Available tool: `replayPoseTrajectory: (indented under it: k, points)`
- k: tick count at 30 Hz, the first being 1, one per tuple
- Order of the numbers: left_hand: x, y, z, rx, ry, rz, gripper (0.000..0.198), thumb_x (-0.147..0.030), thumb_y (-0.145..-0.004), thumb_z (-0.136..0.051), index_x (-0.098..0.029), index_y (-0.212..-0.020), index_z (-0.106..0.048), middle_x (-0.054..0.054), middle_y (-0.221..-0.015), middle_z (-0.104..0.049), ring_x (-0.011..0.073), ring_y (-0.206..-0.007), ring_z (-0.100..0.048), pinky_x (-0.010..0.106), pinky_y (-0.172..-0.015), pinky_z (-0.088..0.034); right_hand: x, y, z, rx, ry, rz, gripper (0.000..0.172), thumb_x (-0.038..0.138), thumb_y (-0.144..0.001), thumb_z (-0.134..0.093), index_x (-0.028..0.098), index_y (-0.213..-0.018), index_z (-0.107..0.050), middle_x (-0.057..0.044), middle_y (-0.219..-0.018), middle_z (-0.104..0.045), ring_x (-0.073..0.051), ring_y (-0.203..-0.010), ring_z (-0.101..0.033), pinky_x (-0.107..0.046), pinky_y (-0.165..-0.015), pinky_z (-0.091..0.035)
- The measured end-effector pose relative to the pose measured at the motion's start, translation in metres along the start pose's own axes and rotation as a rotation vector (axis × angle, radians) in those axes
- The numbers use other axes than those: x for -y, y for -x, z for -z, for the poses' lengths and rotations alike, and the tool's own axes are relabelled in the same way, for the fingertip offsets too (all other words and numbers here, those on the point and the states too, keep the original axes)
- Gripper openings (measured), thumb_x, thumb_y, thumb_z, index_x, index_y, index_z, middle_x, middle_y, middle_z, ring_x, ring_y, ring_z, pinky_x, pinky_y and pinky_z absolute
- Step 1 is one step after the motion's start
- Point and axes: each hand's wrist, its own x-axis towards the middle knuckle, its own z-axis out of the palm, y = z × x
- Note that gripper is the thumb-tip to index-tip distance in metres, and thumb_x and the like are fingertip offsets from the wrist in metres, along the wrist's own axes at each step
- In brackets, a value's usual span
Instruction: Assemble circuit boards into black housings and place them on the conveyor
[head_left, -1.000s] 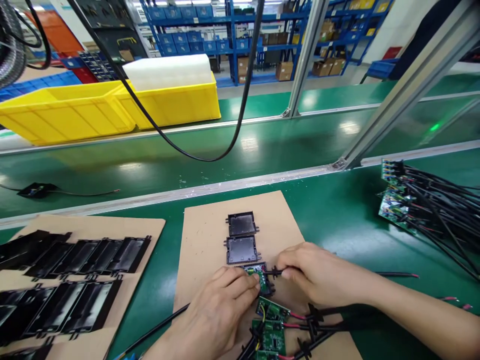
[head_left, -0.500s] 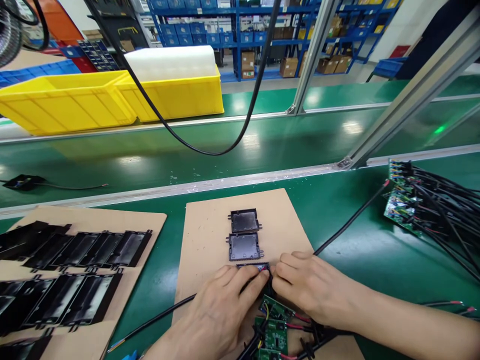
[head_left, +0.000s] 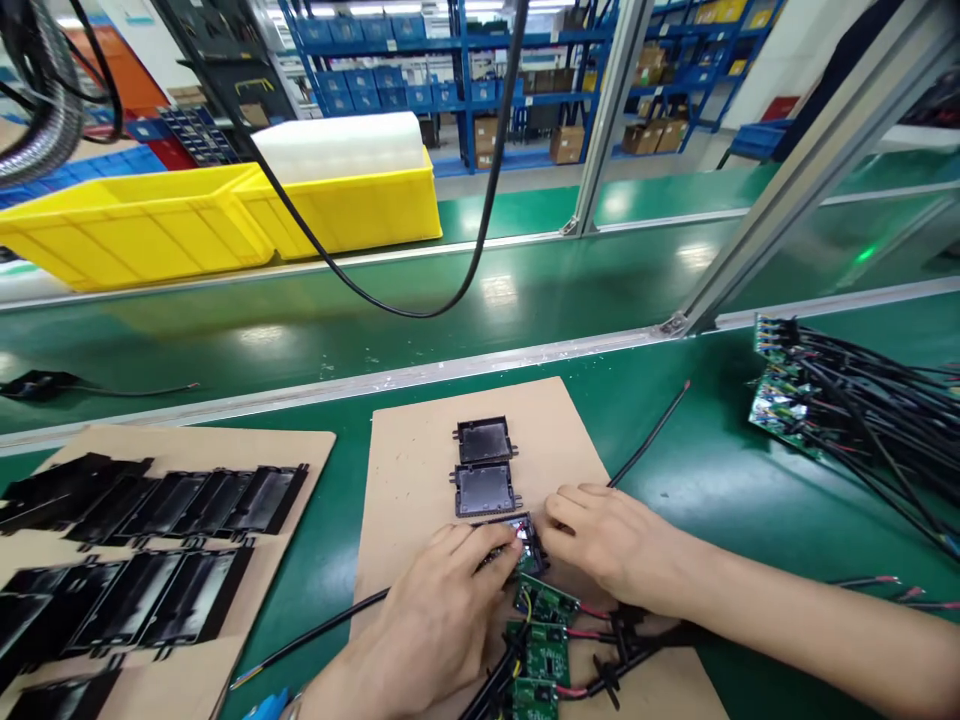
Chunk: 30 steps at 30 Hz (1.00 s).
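Observation:
A small black plastic case (head_left: 537,552) lies on the cardboard with a circuit board (head_left: 520,528) in it, partly covered by fingers. My left hand (head_left: 439,605) has its thumb and forefinger closed at that board. From under its far side a black cable (head_left: 311,632) runs left to bare coloured wire ends. Just right of the case, my right hand (head_left: 600,540) is curled around a second black cable (head_left: 651,436), whose tip points away to the upper right. Its fingertips are hidden. Two open black cases (head_left: 484,488) lie beyond the hands.
Several green circuit boards (head_left: 546,652) with cables lie close below my hands. At left, a cardboard sheet (head_left: 296,450) bears rows of black cases (head_left: 176,600). More wired boards (head_left: 780,400) are heaped at right. A black cable (head_left: 420,312) hangs ahead, before yellow bins (head_left: 352,210).
My right hand has shifted slightly away from the case, and the cable's tip at right has drawn in toward it. More of the board in the case shows now. The view has tilted a little.

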Motion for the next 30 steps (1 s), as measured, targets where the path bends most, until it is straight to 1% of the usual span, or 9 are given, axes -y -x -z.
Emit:
replayPoseTrajectory:
  k: [3, 7, 11, 15, 18, 21, 24, 27, 30]
  points:
    - [0.002, 0.004, 0.0, -0.018, -0.025, -0.022, 0.049, -0.003, -0.082, -0.044, -0.016, -0.128, -0.053, 0.01, -0.126, -0.056, 0.0251, -0.108, -0.052, 0.041, -0.095, -0.048, -0.004, 0.003, -0.005, -0.023, -0.037, -0.044, 0.018, 0.007, -0.092, -0.046, 0.016, -0.096, -0.061, -0.006, -0.089, -0.056, -0.019, -0.079, -0.047, -0.033, -0.072, -0.036]
    - [-0.005, 0.001, 0.003, 0.022, -0.12, 0.008, 0.061, -0.003, -0.079, -0.045, -0.017, -0.139, -0.043, 0.01, -0.124, -0.058, 0.0258, -0.1, -0.053, 0.042, -0.088, -0.048, -0.004, 0.001, -0.009, -0.083, -0.089, -0.08, 0.018, 0.011, -0.095, -0.044, 0.016, -0.098, -0.062, -0.005, -0.088, -0.057, -0.019, -0.081, -0.047, -0.034, -0.076, -0.034]
    - [-0.011, -0.005, 0.001, 0.054, -0.221, 0.008, 0.062, -0.006, -0.077, -0.046, -0.013, -0.139, -0.044, 0.01, -0.126, -0.058, 0.0269, -0.099, -0.053, 0.042, -0.085, -0.046, -0.001, -0.002, -0.011, -0.101, -0.029, -0.022, 0.02, 0.01, -0.096, -0.042, 0.015, -0.089, -0.06, -0.005, -0.084, -0.055, -0.02, -0.076, -0.044, -0.035, -0.073, -0.032]
    - [-0.013, -0.008, -0.004, 0.091, -0.225, 0.03, 0.063, -0.009, -0.076, -0.047, -0.009, -0.139, -0.044, 0.011, -0.127, -0.056, 0.0274, -0.097, -0.052, 0.042, -0.084, -0.045, 0.002, -0.005, -0.008, -0.11, 0.074, 0.067, 0.026, 0.008, -0.095, -0.037, 0.013, -0.085, -0.06, -0.008, -0.081, -0.053, -0.021, -0.074, -0.042, -0.035, -0.07, -0.031]
    - [-0.015, -0.012, -0.004, 0.092, -0.207, 0.058, 0.062, -0.009, -0.075, -0.047, -0.006, -0.138, -0.045, 0.013, -0.122, -0.057, 0.0276, -0.093, -0.05, 0.043, -0.082, -0.045, 0.001, -0.007, -0.007, -0.093, 0.09, 0.112, 0.024, 0.006, -0.093, -0.038, 0.012, -0.085, -0.06, -0.009, -0.083, -0.054, -0.021, -0.076, -0.043, -0.036, -0.073, -0.032]
    - [-0.017, -0.014, 0.001, 0.092, -0.118, 0.106, 0.06, -0.007, -0.074, -0.047, -0.01, -0.134, -0.05, 0.012, -0.12, -0.056, 0.0276, -0.099, -0.049, 0.043, -0.087, -0.045, -0.004, -0.007, -0.013, -0.103, 0.06, 0.112, 0.02, 0.008, -0.094, -0.042, 0.011, -0.086, -0.061, -0.008, -0.084, -0.055, -0.021, -0.077, -0.044, -0.035, -0.074, -0.033]
    - [-0.018, -0.014, 0.006, 0.082, -0.047, 0.134, 0.065, -0.004, -0.071, -0.047, -0.013, -0.136, -0.047, 0.012, -0.124, -0.052, 0.0257, -0.107, -0.048, 0.041, -0.096, -0.042, -0.008, -0.004, -0.019, -0.14, 0.007, 0.073, 0.021, 0.008, -0.093, -0.043, 0.012, -0.085, -0.061, -0.006, -0.081, -0.055, -0.019, -0.074, -0.043, -0.033, -0.071, -0.034]
    - [-0.019, -0.014, 0.005, 0.108, -0.116, 0.124, 0.072, -0.004, -0.069, -0.047, -0.009, -0.141, -0.041, 0.015, -0.127, -0.051, 0.0284, -0.109, -0.047, 0.044, -0.097, -0.041, -0.009, -0.002, -0.023, -0.179, -0.029, 0.021, 0.02, 0.01, -0.093, -0.044, 0.012, -0.085, -0.062, -0.007, -0.082, -0.055, -0.02, -0.076, -0.045, -0.033, -0.073, -0.036]
    - [-0.024, -0.018, 0.003, 0.158, -0.208, 0.102, 0.068, -0.005, -0.07, -0.046, -0.004, -0.138, -0.045, 0.017, -0.123, -0.053, 0.0303, -0.103, -0.049, 0.046, -0.093, -0.043, -0.007, -0.001, -0.021, -0.19, -0.024, 0.053, 0.022, 0.009, -0.093, -0.042, 0.012, -0.086, -0.062, -0.007, -0.082, -0.056, -0.02, -0.076, -0.044, -0.033, -0.071, -0.036]
